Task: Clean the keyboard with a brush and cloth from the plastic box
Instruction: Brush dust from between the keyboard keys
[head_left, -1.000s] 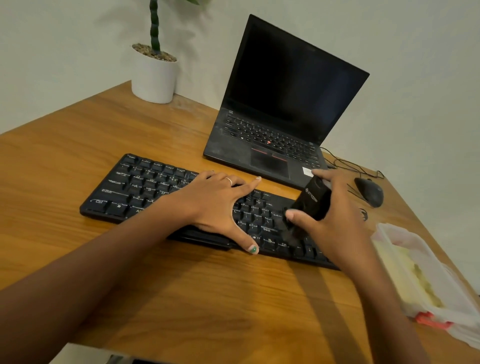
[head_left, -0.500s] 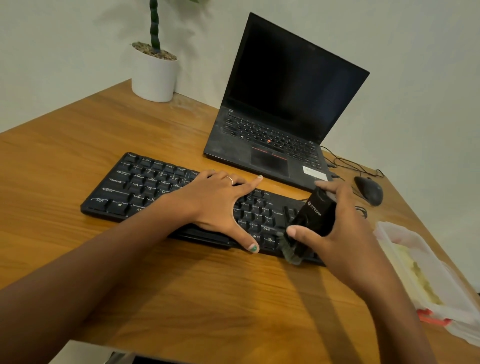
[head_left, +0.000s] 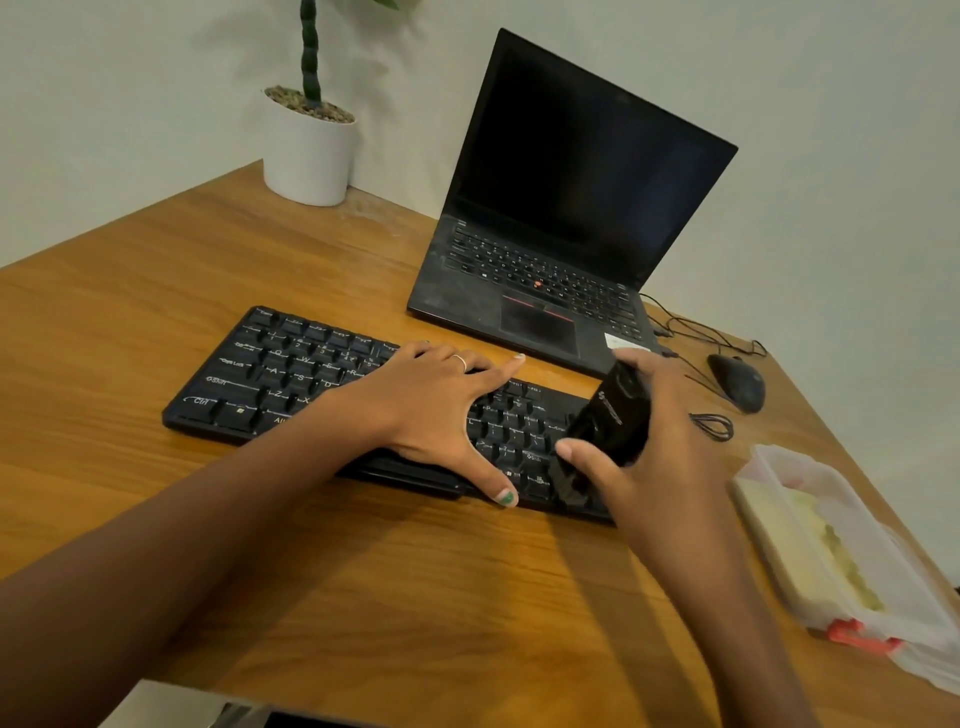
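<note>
1. Wooden counter (head_left: 156, 322) against a plain wall, laptop (head_left: 545, 291) and plant pot (head_left: 306, 150) at the back.
2. From my end: left hand (head_left: 431, 410) still lies flat with straight fingers on the keyboard (head_left: 291, 374), pinning it.
3. Right hand (head_left: 654, 441) wraps the black brush (head_left: 608, 421). Over the last second it slid toward the near-right keys, bristles now on the bottom row.
4. So I reckon brushing's underway; the cloth still sits in the plastic box (head_left: 852, 561) on the right.

A home-office desk: a wooden table (head_left: 156, 322) against a plain white wall, open black laptop (head_left: 561, 249) at one o'clock, white potted plant (head_left: 306, 150) at eleven.
</note>
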